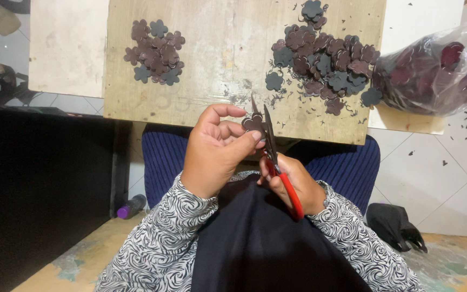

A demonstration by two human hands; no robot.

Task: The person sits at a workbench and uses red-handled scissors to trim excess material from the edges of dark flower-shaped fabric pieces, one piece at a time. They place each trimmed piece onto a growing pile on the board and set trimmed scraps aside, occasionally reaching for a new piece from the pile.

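Observation:
My left hand (215, 150) pinches a small dark flower-shaped cut-out (253, 122) between thumb and fingers, just in front of the wooden board's near edge. My right hand (293, 184) grips red-handled scissors (273, 146), whose dark blades are parted around the cut-out. Both hands hover above my lap, which is covered by dark cloth, and my sleeves are patterned black and white.
A wooden board (217, 59) rests across my knees. It holds a small pile of flower cut-outs (157, 51) at the left and a larger pile (328, 59) with trimmings at the right. A clear plastic bag (433, 70) of dark pieces lies at the right on white tiles.

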